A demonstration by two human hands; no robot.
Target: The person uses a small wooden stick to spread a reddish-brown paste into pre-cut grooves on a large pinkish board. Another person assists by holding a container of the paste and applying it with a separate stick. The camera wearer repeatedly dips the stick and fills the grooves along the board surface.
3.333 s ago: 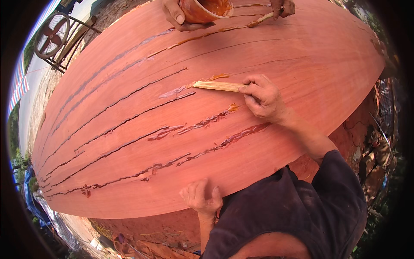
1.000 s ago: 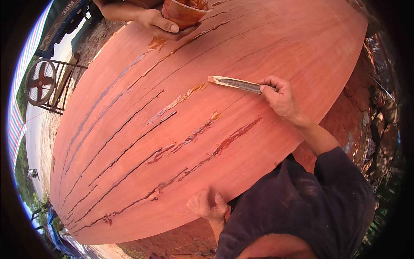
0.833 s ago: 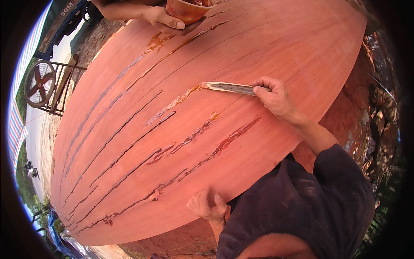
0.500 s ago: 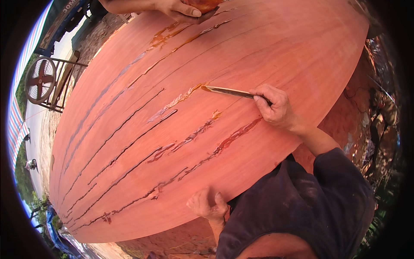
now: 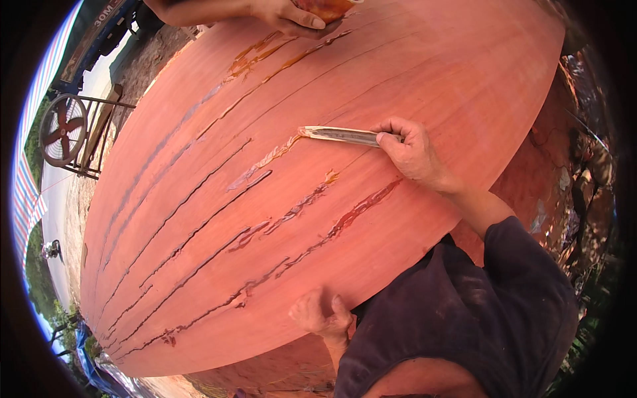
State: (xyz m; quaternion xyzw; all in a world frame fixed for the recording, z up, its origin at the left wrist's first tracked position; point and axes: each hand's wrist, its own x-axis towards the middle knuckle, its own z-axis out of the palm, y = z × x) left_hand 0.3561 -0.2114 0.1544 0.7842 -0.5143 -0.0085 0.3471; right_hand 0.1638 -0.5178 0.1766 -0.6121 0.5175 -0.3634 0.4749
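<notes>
Before me spreads a large, curved, reddish wooden surface (image 5: 424,86), shaped like a boat hull, with dark lines and streaks of putty-like paste along it. My right hand (image 5: 413,154) grips a flat wooden spatula (image 5: 342,135). The spatula's tip touches the upper end of a pale orange streak of paste (image 5: 279,153) in the middle of the surface. Below it, my left hand (image 5: 322,314) lies on the near edge, thumb apart from the fingers and nothing in it. A red-brown smear (image 5: 355,215) runs between my two hands.
At the top, another person's hand (image 5: 298,18) holds an orange-brown bowl (image 5: 325,8) over the far side. A round fan (image 5: 64,129) on a metal frame stands at the left, near a striped tarp (image 5: 26,192). Reddish ground (image 5: 524,179) shows at the right.
My right hand has moved a little left, and the spatula has turned to show more of its flat face. The other person's bowl has tilted. My left hand stays put.
</notes>
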